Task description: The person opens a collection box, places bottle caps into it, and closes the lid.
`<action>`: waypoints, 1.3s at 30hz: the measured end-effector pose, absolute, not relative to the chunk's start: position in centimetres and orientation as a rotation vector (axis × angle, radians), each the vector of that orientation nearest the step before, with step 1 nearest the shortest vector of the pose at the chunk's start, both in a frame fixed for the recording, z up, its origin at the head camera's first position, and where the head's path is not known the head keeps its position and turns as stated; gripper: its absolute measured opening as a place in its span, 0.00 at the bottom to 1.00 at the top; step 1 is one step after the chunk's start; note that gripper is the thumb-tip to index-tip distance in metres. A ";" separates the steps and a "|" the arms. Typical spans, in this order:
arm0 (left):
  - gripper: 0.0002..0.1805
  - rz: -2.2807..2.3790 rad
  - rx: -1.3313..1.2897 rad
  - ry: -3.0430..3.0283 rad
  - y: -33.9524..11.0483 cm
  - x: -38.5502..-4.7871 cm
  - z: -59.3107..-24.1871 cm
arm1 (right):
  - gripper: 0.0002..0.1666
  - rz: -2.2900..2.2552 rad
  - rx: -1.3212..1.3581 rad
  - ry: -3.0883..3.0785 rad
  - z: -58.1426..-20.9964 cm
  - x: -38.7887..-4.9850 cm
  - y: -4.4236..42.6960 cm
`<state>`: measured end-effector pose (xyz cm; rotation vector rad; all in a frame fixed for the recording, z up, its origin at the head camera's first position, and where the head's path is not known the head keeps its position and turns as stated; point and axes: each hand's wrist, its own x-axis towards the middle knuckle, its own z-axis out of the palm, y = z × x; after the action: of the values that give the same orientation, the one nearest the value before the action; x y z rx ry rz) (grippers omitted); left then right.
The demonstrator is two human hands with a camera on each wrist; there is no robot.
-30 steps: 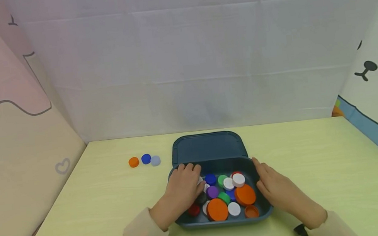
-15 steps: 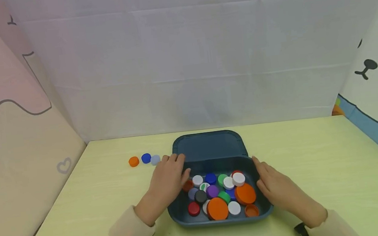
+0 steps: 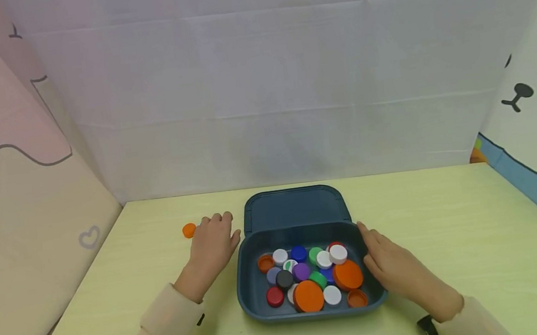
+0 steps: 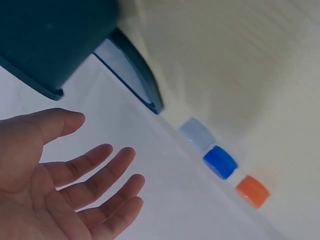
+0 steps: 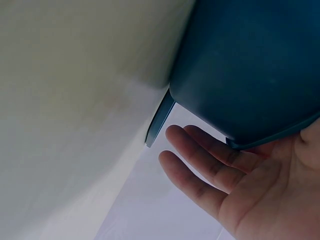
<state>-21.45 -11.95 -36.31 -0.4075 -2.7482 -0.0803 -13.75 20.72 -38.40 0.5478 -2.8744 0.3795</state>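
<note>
A dark blue box point(image 3: 247, 297) holds many plastic bottle caps, among them a large orange cap point(image 3: 309, 296), a black cap point(image 3: 284, 279) and a purple cap point(image 3: 301, 271). My left hand point(image 3: 211, 246) is in the air left of the box, fingers spread and nothing in it. In the left wrist view a pale cap point(image 4: 197, 135), a blue cap point(image 4: 220, 162) and an orange cap point(image 4: 253, 191) lie in a row beyond the fingers; in the head view that hand covers the first two. My right hand point(image 3: 394, 269) rests against the box's right side with straight fingers.
Behind the box, its dark blue lid point(image 3: 296, 208) lies on the pale yellow table point(image 3: 454, 223). A white cloth wall point(image 3: 260, 96) closes off the back, and printed cloths hang at both sides.
My left hand has left the box, moving left over its rim towards the loose caps. Caps it covered inside the box now show. The right hand has stayed at the box's side.
</note>
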 end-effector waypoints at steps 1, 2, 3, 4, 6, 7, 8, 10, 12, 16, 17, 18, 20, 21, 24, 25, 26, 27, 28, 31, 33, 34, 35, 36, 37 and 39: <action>0.14 -0.084 -0.399 -2.755 -12.2 -21.6 -36.4 | 0.32 0.377 0.548 -2.873 -38.4 -13.7 20.7; 0.14 -0.097 -0.386 -2.769 -12.4 -21.8 -36.5 | 0.31 0.376 0.549 -2.872 -38.4 -13.8 20.7; 0.14 -0.104 -0.375 -2.784 -12.6 -21.9 -36.6 | 0.31 0.377 0.550 -2.871 -38.4 -13.8 20.7; 0.14 -0.106 -0.365 -2.796 -12.7 -22.0 -36.7 | 0.31 0.378 0.550 -2.869 -38.4 -13.8 20.7; 0.14 -0.110 -0.349 -2.819 -13.1 -22.3 -36.8 | 0.31 0.381 0.548 -2.878 -38.4 -13.8 20.7; 0.14 -0.111 -0.343 -2.826 -13.2 -22.4 -36.9 | 0.31 0.384 0.547 -2.881 -38.4 -13.8 20.7; 0.14 -0.111 -0.336 -2.835 -13.4 -22.6 -37.0 | 0.31 0.387 0.545 -2.881 -38.4 -13.8 20.7; 0.14 -0.099 -0.330 -2.843 -13.7 -22.8 -37.2 | 0.31 0.389 0.540 -2.885 -38.3 -13.8 20.7; 0.14 -0.092 -0.313 -2.858 -14.0 -23.2 -37.3 | 0.31 0.390 0.539 -2.886 -38.3 -13.8 20.7; 0.14 -0.073 -0.281 -2.887 -14.4 -23.7 -37.4 | 0.31 0.393 0.539 -2.880 -38.2 -13.8 20.6; 0.15 -0.069 -0.277 -2.893 -14.5 -23.8 -37.4 | 0.31 0.391 0.540 -2.879 -38.2 -13.8 20.5; 0.15 -0.064 -0.276 -2.896 -14.5 -23.9 -37.5 | 0.31 0.389 0.542 -2.875 -38.3 -13.8 20.5; 0.15 -0.062 -0.284 -2.899 -14.7 -24.1 -37.6 | 0.31 0.382 0.542 -2.870 -38.3 -13.9 20.6; 0.15 -0.062 -0.287 -2.900 -14.7 -24.2 -37.7 | 0.31 0.382 0.539 -2.869 -38.3 -13.9 20.6; 0.14 -0.062 -0.291 -2.898 -14.9 -24.4 -38.0 | 0.31 0.381 0.532 -2.870 -38.4 -13.9 20.6; 0.14 -0.061 -0.290 -2.897 -14.9 -24.5 -38.1 | 0.31 0.382 0.530 -2.871 -38.4 -13.9 20.6; 0.14 -0.059 -0.287 -2.898 -14.9 -24.6 -38.2 | 0.31 0.381 0.530 -2.871 -38.4 -13.9 20.6; 0.13 -0.058 -0.284 -2.899 -15.0 -24.7 -38.3 | 0.31 0.381 0.529 -2.872 -38.4 -13.9 20.6; 0.13 -0.056 -0.281 -2.901 -15.0 -24.8 -38.4 | 0.31 0.380 0.529 -2.873 -38.4 -13.9 20.5; 0.13 -0.046 -0.274 -2.914 -15.0 -25.0 -38.6 | 0.31 0.379 0.531 -2.876 -38.4 -13.9 20.5; 0.13 -0.040 -0.271 -2.929 -15.0 -25.1 -38.6 | 0.31 0.376 0.531 -2.875 -38.4 -13.9 20.5; 0.13 -0.038 -0.268 -2.937 -15.0 -25.1 -38.6 | 0.31 0.374 0.532 -2.874 -38.3 -13.9 20.5; 0.12 -0.038 -0.265 -2.945 -15.0 -25.2 -38.7 | 0.31 0.372 0.532 -2.873 -38.3 -13.9 20.5; 0.12 -0.040 -0.261 -2.954 -15.0 -25.3 -38.7 | 0.31 0.371 0.531 -2.873 -38.3 -13.8 20.5; 0.12 -0.041 -0.258 -2.961 -15.0 -25.4 -38.6 | 0.31 0.371 0.530 -2.874 -38.3 -13.8 20.5; 0.11 -0.045 -0.250 -2.975 -14.9 -25.5 -38.6 | 0.31 0.372 0.527 -2.878 -38.2 -13.9 20.5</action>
<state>-25.48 -14.90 -38.61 -0.2500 -2.9751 -0.0446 -13.85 20.48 -38.17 0.5270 -2.8777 0.3715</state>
